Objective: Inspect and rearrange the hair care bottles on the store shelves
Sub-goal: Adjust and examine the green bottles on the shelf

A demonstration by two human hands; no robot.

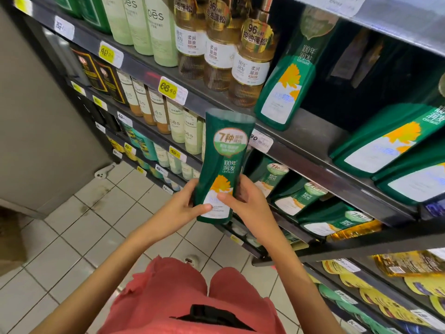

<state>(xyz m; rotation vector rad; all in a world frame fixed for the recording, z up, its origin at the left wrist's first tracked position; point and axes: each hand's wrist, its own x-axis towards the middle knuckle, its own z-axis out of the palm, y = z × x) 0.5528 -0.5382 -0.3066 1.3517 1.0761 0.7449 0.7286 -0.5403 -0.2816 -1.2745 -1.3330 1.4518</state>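
I hold a dark green hair care bottle (224, 162) with an orange flower and white label upright in front of the shelves, its label facing me. My left hand (185, 206) grips its lower left side, thumb across the label. My right hand (245, 201) grips its lower right side, thumb also on the label. Matching green bottles stand on the shelf above (286, 80) and lie on the shelf behind (301, 196).
Dark metal shelves (313, 150) with price tags run from upper left to right. Pale green bottles (154, 27), amber bottles (250, 68) and more green bottles (385, 145) fill them. A grey wall stands at left, above the tiled floor (79, 237).
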